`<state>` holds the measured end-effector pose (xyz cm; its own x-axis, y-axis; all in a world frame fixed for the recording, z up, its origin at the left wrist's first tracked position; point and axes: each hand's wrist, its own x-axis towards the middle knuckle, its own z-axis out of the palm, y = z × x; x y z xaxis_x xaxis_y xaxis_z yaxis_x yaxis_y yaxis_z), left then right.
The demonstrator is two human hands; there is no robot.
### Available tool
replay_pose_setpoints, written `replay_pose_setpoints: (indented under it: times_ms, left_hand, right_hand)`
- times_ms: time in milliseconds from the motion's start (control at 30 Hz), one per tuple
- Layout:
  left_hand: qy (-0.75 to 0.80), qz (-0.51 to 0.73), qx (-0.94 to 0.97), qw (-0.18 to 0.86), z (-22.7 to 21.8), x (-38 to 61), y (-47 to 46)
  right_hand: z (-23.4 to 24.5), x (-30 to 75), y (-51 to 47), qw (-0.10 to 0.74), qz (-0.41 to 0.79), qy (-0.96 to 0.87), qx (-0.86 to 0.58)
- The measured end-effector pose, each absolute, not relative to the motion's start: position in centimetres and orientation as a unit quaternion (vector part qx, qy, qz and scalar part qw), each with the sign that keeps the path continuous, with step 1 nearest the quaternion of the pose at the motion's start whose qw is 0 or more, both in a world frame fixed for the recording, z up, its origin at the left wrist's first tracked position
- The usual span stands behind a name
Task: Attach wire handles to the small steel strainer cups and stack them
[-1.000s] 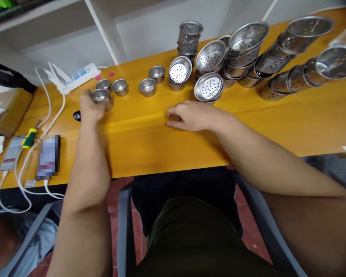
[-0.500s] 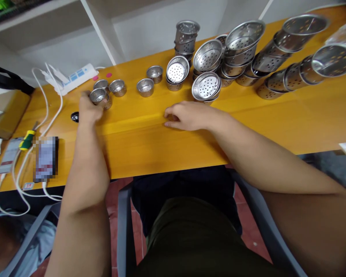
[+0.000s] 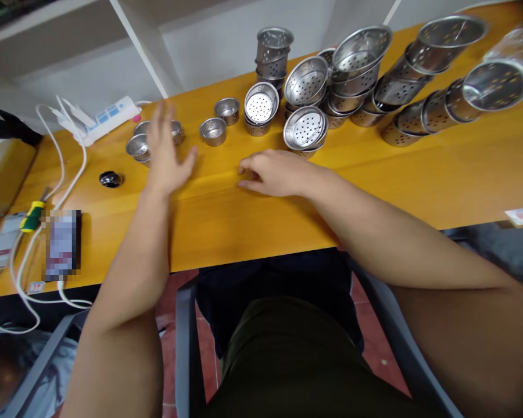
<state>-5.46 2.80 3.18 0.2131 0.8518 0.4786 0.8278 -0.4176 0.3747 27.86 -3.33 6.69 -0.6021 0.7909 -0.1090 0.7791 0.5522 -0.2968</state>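
Note:
My left hand (image 3: 165, 157) is open and holds nothing, its fingers spread and slightly blurred. It hovers over a group of three small steel cups: one cup (image 3: 138, 148) shows left of the fingers, and a second cup (image 3: 177, 133) to their right. A third cup (image 3: 141, 126) behind is partly hidden. My right hand (image 3: 274, 173) lies on the table with fingers loosely bent, the thumb apart from them and nothing in the grasp. Nearest to it is a short stack of perforated steel strainer cups (image 3: 305, 130). Two more small cups (image 3: 213, 132) stand between the hands, farther back.
Tall stacks of perforated steel cups (image 3: 359, 64) fill the back right, some leaning. A white power strip (image 3: 113, 121) with cables, a black rounded object (image 3: 111, 179), a green-yellow screwdriver (image 3: 32, 216) and two phones (image 3: 63, 244) lie on the left. Shelving (image 3: 226, 35) rises behind the table.
My left hand has let go of the front-left small cup, moved right and opened its fingers. The cup stays on the table. My right hand has kept its pose.

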Motion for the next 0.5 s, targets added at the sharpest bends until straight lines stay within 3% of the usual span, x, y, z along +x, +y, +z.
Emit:
replay_pose_setpoints:
  times_ms: [200, 500]
  left_hand:
    - [0.476, 0.2, 0.853, 0.081, -0.4, -2.8, 4.7]
    - [0.48, 0.177, 0.858, 0.038, 1.1, -3.4, 4.2]
  right_hand:
    - [6.7, 27.6, -3.4, 0.024, 0.159, -0.884, -0.438]
    - [6.2, 27.9, -3.0, 0.034, 0.164, -0.887, -0.431]
